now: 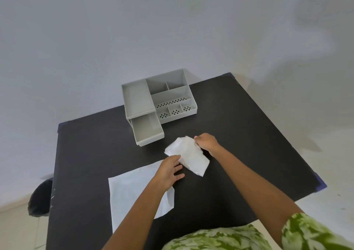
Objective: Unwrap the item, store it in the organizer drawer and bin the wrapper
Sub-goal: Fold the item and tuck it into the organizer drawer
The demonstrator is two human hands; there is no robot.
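A white wrapped packet (188, 156) lies on the black table (239, 134), in front of the grey organizer (172, 94). My right hand (206, 141) pinches the packet's far right edge. My left hand (170, 170) presses on its near left corner, fingers spread. The organizer's lower drawer (148, 130) is pulled out toward me and looks empty. What is inside the wrapping is hidden.
A flat white sheet (132, 194) lies on the table under my left forearm. A dark bin with a black bag (40, 198) stands on the floor beside the table's left edge. The organizer sits at the far edge near the wall.
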